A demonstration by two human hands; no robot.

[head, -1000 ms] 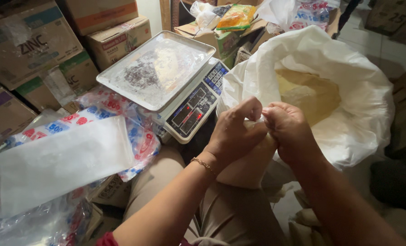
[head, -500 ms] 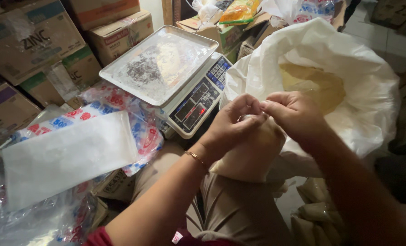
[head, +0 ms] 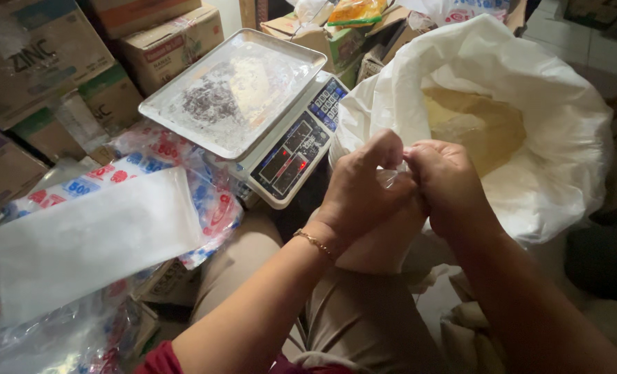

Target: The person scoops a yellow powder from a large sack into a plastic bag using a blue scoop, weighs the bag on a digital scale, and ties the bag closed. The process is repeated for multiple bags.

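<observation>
My left hand and my right hand meet over my lap, both pinching the clear twisted neck of a small filled plastic bag. The bag's pale, tan bulk rests under my hands on my thigh. A gold bracelet circles my left wrist. Just behind my hands a large white sack stands open, with yellowish powder inside.
A digital scale with a steel tray sits to the left of the sack. A stack of empty clear bags lies on printed packets at left. Cardboard boxes line the back. More filled bags lie low at right.
My hands have stayed together on the bag's neck, with the fingers shifting as they twist it. The camera view has dipped and shifted slightly.
</observation>
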